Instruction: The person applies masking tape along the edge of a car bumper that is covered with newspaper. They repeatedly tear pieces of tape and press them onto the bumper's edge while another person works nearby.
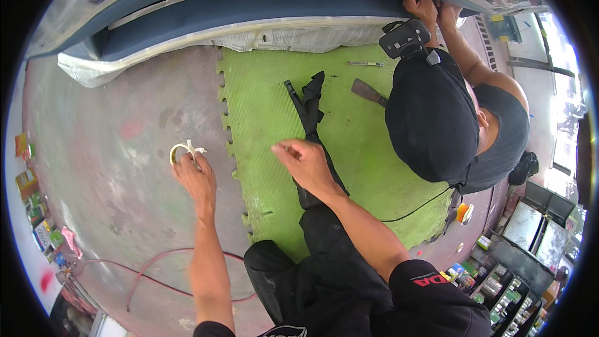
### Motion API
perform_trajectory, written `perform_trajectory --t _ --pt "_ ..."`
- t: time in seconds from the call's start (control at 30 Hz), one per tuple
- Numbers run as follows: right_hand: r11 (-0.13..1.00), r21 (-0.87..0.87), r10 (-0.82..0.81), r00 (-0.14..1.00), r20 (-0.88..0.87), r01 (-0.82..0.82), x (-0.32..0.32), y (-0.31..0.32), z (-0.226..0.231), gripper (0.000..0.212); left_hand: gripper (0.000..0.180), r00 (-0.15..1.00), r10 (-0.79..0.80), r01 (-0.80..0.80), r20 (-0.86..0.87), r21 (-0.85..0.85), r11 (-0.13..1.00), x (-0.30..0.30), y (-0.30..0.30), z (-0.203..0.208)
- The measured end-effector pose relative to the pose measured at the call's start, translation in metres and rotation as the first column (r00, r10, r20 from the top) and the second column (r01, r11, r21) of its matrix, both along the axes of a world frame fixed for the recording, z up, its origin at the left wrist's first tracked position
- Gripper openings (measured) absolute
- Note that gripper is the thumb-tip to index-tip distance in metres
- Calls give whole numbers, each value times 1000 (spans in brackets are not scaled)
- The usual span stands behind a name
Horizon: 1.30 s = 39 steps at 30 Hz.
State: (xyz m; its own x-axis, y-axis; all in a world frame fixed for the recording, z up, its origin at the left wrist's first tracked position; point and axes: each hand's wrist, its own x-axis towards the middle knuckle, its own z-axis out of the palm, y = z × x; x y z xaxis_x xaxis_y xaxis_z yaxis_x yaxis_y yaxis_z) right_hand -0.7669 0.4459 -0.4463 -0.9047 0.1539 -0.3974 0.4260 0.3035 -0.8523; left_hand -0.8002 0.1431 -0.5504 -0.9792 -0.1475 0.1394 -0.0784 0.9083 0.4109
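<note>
My left hand (pixel 194 178) reaches out over the grey concrete floor and grips a white roll of tape (pixel 183 151) at its fingertips. My right hand (pixel 304 161) hovers over the green foam mat (pixel 262 125), fingers pinched together; I cannot tell if anything is between them. My black-trousered leg (pixel 312 112) stretches across the mat under that hand. A blue car body panel (pixel 249 6), masked with newspaper (pixel 299 37), runs along the top.
A person in a black cap (pixel 430 112) crouches at the right, both hands (pixel 430 9) on the panel's edge. A scraper (pixel 369 92) and a thin pen-like tool (pixel 365 63) lie on the mat. A red hose (pixel 156 274) curls on the floor. Shelves of small cans stand lower right.
</note>
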Motion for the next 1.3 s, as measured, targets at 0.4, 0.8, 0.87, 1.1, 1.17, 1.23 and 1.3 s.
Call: perform_trajectory --t 0.4,0.8,0.87,1.1,1.17,1.23,1.3 --pt "964 -238 122 993 -1 -119 -109 67 42 35 29 961 -11 -227 278 806 546 36 137 136" --pt "910 -334 245 969 -43 -245 -111 39 22 35 36 884 -361 111 296 619 778 -33 140 104" --pt "935 -302 191 981 -20 -189 -117 43 10 23 38 856 -414 152 310 614 774 -51 143 98" --pt "968 -249 -6 988 -151 -32 -150 41 0 13 46 810 -576 440 107 539 719 -114 132 106" --pt "965 -253 -125 971 -205 71 -161 41 -3 13 52 774 -624 464 104 577 672 -135 128 129" --pt "952 -192 -290 906 -309 239 -170 47 -1 17 52 729 -682 643 53 289 709 -156 135 143" --pt "900 -168 -436 817 -377 403 -180 62 4 18 50 714 -687 699 135 -84 710 -174 136 157"
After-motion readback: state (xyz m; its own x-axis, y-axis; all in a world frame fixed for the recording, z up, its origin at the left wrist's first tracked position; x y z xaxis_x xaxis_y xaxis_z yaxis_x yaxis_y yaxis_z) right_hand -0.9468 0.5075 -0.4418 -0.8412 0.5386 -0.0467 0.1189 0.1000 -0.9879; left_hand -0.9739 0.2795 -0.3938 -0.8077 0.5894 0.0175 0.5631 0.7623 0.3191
